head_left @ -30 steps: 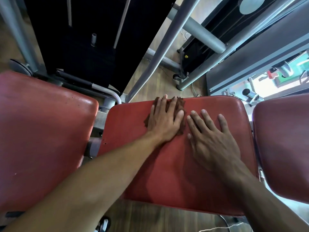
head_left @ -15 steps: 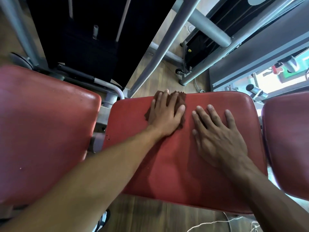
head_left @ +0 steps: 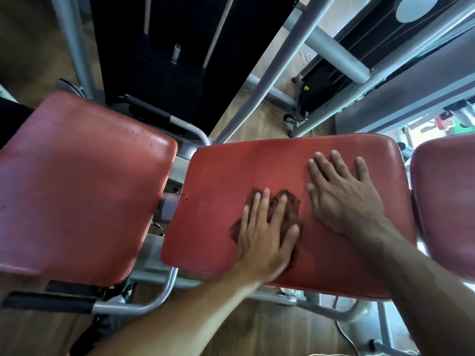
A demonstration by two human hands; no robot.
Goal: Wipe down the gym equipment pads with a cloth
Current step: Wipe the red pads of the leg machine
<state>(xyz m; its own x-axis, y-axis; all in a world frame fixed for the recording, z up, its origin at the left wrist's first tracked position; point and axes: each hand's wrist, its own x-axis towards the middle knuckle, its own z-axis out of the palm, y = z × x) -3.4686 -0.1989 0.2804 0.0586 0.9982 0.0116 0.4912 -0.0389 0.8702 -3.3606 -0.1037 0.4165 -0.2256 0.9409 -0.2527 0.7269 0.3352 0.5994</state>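
Note:
A red padded seat (head_left: 218, 176) fills the middle of the head view. On its near half lies a dark brown cloth (head_left: 289, 208). My left hand (head_left: 264, 235) presses flat on the cloth with straight, spread fingers, and most of the cloth is hidden under it. My right hand (head_left: 344, 194) lies flat on the bare pad to the right of the cloth, fingers spread, palm down. The two hands are close together but apart.
A second red pad (head_left: 82, 186) sits to the left and a third pad (head_left: 447, 201) at the right edge. Grey steel frame tubes (head_left: 272, 70) rise behind the middle pad. A black weight stack (head_left: 169, 60) stands at the back. Wooden floor shows below.
My left hand has slid the cloth from the pad's far edge back toward the near edge. My right hand stays flat on the pad's right side.

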